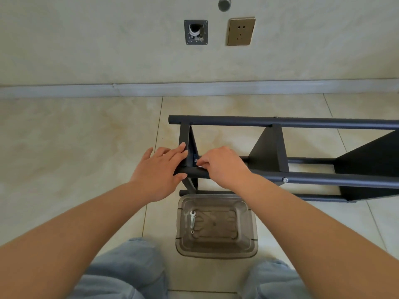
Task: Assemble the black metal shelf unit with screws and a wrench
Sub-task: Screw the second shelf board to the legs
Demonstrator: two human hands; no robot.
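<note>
The black metal shelf unit lies on its side on the tiled floor, its tubes running off to the right. My left hand rests with straight fingers on the end shelf panel, thumb under the near tube. My right hand has curled fingertips pinching a small silver screw at the inside corner of that end panel. A silver wrench lies inside a clear plastic bin on the floor just below the shelf. Another screw head shows on the near tube.
A wall with a gold power socket and an open junction box stands beyond the shelf. My knees in light blue jeans flank the bin. Beige floor tiles spread to the left.
</note>
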